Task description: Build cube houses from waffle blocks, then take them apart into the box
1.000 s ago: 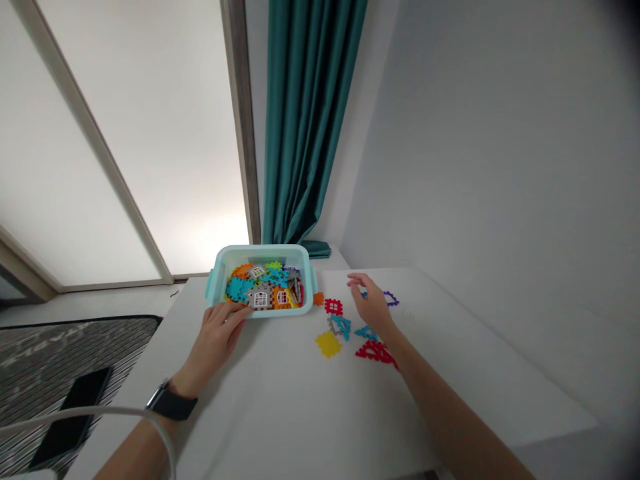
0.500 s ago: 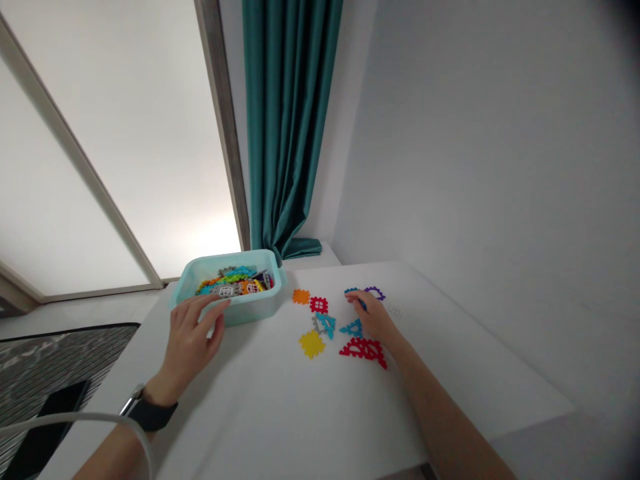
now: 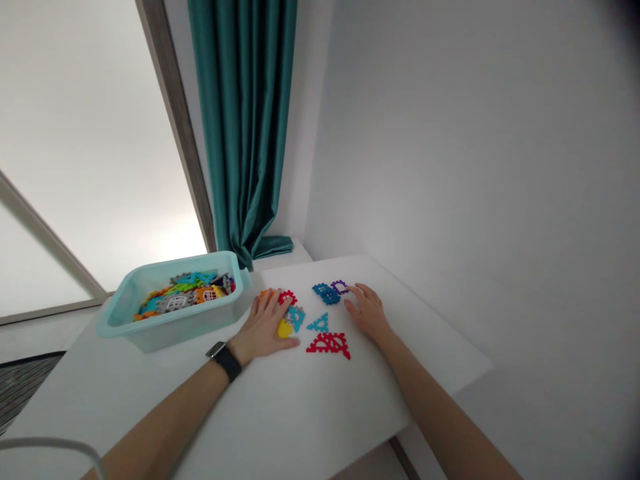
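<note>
Flat toothed plastic pieces lie on a white table [image 3: 280, 413]. My left hand [image 3: 265, 328] rests flat on some of them, fingers spread, covering a yellow piece [image 3: 285, 329], a small red piece [image 3: 287, 297] and part of a light blue triangle [image 3: 297, 316]. My right hand [image 3: 369, 311] lies open on the table just right of a dark blue piece [image 3: 326, 293] and a purple ring piece [image 3: 340, 287]. A small blue triangle [image 3: 319, 325] and a large red fan-shaped piece [image 3: 330, 344] lie between my two hands.
A pale turquoise tub [image 3: 170, 319] full of mixed coloured pieces stands at the left of the table. A teal curtain [image 3: 240, 127] hangs behind it beside a window. A grey wall runs along the right. The table edge is close at the right front.
My left hand left the tub's rim and moved right onto the loose pieces. My right hand stayed by the blue and purple pieces. The view swung right, shifting the tub leftward.
</note>
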### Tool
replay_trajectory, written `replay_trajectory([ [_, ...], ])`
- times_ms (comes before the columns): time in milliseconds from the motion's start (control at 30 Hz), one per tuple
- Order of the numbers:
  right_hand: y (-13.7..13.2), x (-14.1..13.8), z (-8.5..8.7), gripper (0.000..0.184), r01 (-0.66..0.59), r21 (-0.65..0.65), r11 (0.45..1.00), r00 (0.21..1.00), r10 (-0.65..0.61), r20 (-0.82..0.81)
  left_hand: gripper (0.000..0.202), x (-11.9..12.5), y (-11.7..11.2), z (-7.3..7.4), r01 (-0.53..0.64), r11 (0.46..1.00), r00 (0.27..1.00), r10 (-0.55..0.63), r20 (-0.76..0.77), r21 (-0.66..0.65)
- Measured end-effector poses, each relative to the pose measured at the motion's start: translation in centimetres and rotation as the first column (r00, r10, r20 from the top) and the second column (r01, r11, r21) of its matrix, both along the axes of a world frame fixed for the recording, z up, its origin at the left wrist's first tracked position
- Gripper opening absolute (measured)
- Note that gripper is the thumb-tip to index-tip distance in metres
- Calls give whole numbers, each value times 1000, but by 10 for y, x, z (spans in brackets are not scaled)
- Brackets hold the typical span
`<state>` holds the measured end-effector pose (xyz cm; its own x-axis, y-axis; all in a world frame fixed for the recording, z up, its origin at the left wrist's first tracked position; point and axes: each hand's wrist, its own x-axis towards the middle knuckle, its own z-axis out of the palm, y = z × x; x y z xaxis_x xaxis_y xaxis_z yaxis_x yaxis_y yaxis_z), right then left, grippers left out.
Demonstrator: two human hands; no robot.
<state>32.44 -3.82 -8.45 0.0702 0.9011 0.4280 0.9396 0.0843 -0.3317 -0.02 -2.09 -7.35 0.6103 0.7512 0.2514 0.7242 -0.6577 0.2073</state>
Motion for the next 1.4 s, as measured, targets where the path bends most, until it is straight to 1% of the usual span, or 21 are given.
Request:
replay_trajectory([
  [100, 13, -4, 3, 52, 43, -110, 993, 999, -43, 6, 96, 8, 15, 0, 15, 1000, 1000, -15, -10, -1],
  [167, 23, -12, 7, 55, 30, -175, 984, 1000, -29, 11, 89, 13, 21, 2, 27, 999, 1000, -27, 4, 26],
  [233, 30, -21, 11, 55, -19, -222, 975, 999, 28, 39, 78, 16, 23, 6, 56, 997, 998, -58, 28, 57],
  [333, 33, -33, 14, 50, -106, -248, 963, 989, 127, 73, 65, 18, 22, 9, 125, 989, 990, -130, 57, 73],
  [400, 30, -41, 13, 46, -160, -242, 957, 982, 180, 63, 66, 17, 20, 9, 145, 987, 985, -151, 78, 71],
  [500, 25, -55, 12, 41, -227, -232, 946, 970, 242, 38, 79, 17, 20, 6, 103, 992, 987, -111, 114, 75],
  [567, 22, -63, 12, 40, -240, -242, 940, 967, 254, 27, 85, 17, 21, 3, 71, 995, 991, -78, 109, 68],
  [633, 20, -69, 12, 41, -248, -261, 933, 966, 258, 4, 86, 17, 22, 2, 68, 996, 994, -73, 86, 54],
  [733, 16, -69, 15, 47, -313, -280, 908, 950, 301, -86, 78, 18, 21, 5, 93, 995, 993, -96, 70, 43],
  [833, 7, -62, 20, 55, -415, -297, 860, 909, 379, -173, 66, 18, 18, 11, 100, 994, 992, -103, 72, 51],
  [900, -1, -59, 24, 60, -445, -324, 835, 896, 413, -164, 57, 18, 17, 13, 97, 993, 992, -101, 72, 64],
  [933, -4, -58, 25, 65, -438, -339, 833, 899, 415, -141, 53, 18, 16, 14, 97, 993, 992, -102, 70, 70],
  [1000, -9, -59, 27, 73, -396, -362, 844, 915, 393, -85, 49, 18, 15, 14, 92, 993, 993, -98, 65, 78],
  [1033, -10, -61, 28, 73, -373, -369, 851, 923, 379, -59, 48, 18, 15, 14, 85, 993, 994, -91, 63, 82],
  [1133, -9, -66, 30, 67, -343, -365, 865, 930, 366, -7, 48, 18, 15, 14, 65, 993, 996, -71, 61, 99],
  [1233, -8, -69, 29, 64, -336, -336, 880, 931, 365, 27, 47, 18, 15, 15, 70, 991, 994, -78, 70, 111],
  [1400, -9, -71, 25, 58, -329, -282, 901, 924, 369, 102, 40, 17, 16, 14, 130, 989, 984, -137, 110, 72],
])
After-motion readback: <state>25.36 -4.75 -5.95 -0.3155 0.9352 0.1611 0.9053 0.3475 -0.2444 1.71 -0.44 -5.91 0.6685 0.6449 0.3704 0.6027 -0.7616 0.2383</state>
